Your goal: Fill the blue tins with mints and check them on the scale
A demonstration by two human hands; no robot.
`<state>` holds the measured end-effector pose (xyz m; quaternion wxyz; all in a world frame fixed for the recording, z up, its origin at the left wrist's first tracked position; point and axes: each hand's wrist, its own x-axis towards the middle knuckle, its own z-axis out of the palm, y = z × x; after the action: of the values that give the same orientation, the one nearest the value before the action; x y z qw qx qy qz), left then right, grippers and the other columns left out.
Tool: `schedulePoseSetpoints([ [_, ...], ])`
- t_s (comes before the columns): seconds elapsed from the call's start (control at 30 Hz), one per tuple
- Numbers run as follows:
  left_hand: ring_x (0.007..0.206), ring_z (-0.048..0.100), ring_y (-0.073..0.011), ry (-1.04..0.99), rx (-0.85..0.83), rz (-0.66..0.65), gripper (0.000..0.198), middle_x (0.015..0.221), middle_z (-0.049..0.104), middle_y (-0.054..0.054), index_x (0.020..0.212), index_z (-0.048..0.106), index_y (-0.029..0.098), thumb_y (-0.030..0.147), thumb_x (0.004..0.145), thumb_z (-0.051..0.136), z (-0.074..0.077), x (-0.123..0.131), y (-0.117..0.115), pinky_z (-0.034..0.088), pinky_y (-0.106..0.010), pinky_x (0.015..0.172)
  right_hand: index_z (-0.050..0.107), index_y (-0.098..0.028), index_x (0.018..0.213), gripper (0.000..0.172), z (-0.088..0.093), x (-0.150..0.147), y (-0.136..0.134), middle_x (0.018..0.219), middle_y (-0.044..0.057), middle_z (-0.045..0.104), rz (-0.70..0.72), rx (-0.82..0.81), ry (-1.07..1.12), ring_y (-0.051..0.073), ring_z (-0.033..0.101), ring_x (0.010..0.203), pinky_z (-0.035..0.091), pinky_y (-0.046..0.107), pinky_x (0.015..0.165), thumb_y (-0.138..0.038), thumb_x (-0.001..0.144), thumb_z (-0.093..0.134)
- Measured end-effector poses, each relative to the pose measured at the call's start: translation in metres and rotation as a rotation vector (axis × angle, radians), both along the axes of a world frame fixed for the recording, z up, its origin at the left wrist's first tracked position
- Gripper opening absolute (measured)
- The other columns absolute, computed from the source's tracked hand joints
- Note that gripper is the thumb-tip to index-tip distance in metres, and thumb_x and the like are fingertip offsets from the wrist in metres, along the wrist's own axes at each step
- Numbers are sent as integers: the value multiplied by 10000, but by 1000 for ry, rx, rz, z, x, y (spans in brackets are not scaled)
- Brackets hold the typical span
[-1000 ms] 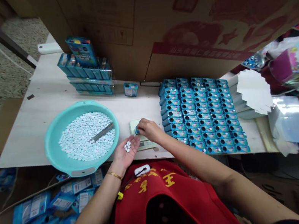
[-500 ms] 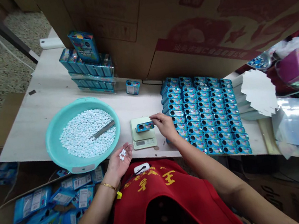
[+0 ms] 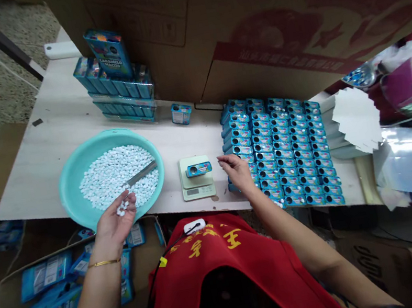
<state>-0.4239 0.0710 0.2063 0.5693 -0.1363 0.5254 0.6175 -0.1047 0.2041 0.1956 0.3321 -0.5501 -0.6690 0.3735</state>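
Observation:
My left hand (image 3: 115,221) is cupped palm up at the near rim of a teal basin (image 3: 70,175), with a few white candies (image 3: 122,209) lying in it. The basin is full of white candies (image 3: 114,176) with a metal scoop (image 3: 140,175) lying on them. A small blue tin (image 3: 198,169) lies on a pale green scale (image 3: 197,186). My right hand (image 3: 236,169) hovers just right of the scale, thumb and forefinger pinched together, beside rows of blue tins (image 3: 281,151). Whether the pinch holds a candy is unclear.
Stacked blue tins (image 3: 119,92) and a single tin (image 3: 181,114) stand at the back by big cardboard boxes (image 3: 246,19). White paper sheets (image 3: 355,119) lie at the right. A carton of blue packets (image 3: 51,293) sits below the table at the left.
My left hand moved left from the table edge to the basin's rim with its candies. My right hand let go of the tin on the scale and drew off to the right.

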Motion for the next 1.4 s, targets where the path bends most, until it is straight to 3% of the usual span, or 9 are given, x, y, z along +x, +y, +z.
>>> schedulePoseSetpoints([
  [0.23,738,632,-130,-20,-15,2,212,847,631,-121,875,603,86,16,787,423,-2,13,-1,518,-169,563,599,-201,1027,265,2,-8,-2,995,62,561,152,49,-46,140,550,797,474,272,650,-235,773,531],
  [0.33,829,633,-182,-96,49,-75,216,907,637,-154,907,604,62,29,784,430,1,38,4,544,-241,649,600,-197,1000,221,17,-31,-15,967,63,559,268,60,-11,139,541,802,470,268,665,-234,795,527],
  [0.47,734,629,-162,-289,100,-139,225,801,647,-109,892,611,79,165,844,408,4,83,20,543,-267,632,555,-208,1100,284,35,-79,-49,1002,74,570,614,108,-89,171,510,940,432,313,821,-239,821,511],
  [0.53,687,618,-143,-345,100,-152,290,782,644,-97,900,609,81,238,873,368,6,98,27,531,-246,591,510,-202,1170,340,34,-95,-62,1060,90,553,709,147,-233,196,484,980,416,333,845,-221,832,487],
  [0.63,712,615,-154,-354,99,-179,334,796,643,-115,893,613,71,285,878,357,10,108,29,528,-267,628,566,-192,1082,267,22,-97,-69,1056,92,545,758,153,-368,198,494,934,435,310,777,-184,849,438],
  [0.87,779,627,-156,-247,155,-225,174,819,657,-116,786,626,65,14,762,461,12,120,37,518,-272,753,641,-177,896,196,11,-70,-40,870,41,596,605,33,-150,129,550,828,436,250,753,-81,776,519],
  [1.07,838,640,-184,-239,89,-159,262,820,652,-126,931,606,55,-30,732,458,8,115,51,533,-272,785,657,-184,876,204,16,-66,-5,885,52,600,495,73,-309,143,554,835,428,257,769,-91,779,504],
  [1.23,862,637,-193,-219,96,-134,256,851,649,-136,921,607,55,-38,735,457,6,105,41,544,-275,776,624,-196,1021,271,12,-63,1,977,72,610,486,111,-405,176,557,918,435,282,804,-118,795,495],
  [1.4,782,637,-144,-78,60,-63,244,837,643,-120,855,617,60,-62,724,450,4,74,19,548,-198,688,644,-202,947,235,12,-33,1,918,52,634,257,163,-188,158,583,877,451,282,805,-155,815,456],
])
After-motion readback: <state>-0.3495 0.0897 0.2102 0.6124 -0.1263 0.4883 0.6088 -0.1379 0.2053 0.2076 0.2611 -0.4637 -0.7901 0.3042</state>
